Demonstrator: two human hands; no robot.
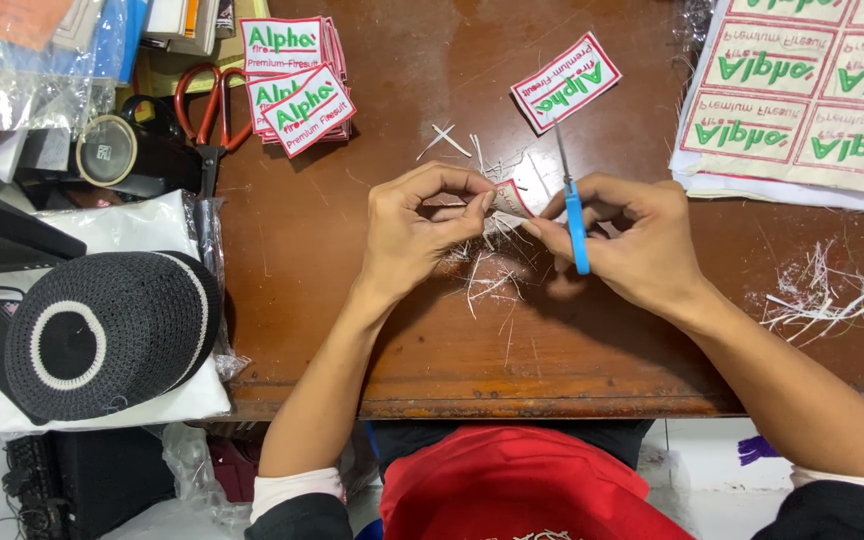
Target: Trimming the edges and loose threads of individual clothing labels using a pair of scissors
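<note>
Hands: two; the left hand and right hand meet over the brown wooden table.
Embroidered patch in hand: one small white red-edged patch, pinched between the left thumb and fingertips and touched by the right fingertips; mostly hidden by the fingers, so its long axis is hard to tell.
Snips: one pair of blue-handled thread snips, closed in the right hand, long axis near upright in the view, metal tip pointing away from the person.
Loose patch: one, lying tilted beyond the tip.
Stacked patches: a pile, count unclear.
Uncut sheet: one, cut off at the frame edge.
Red-handled scissors: one pair.
Thread scraps: two scatters.
</note>
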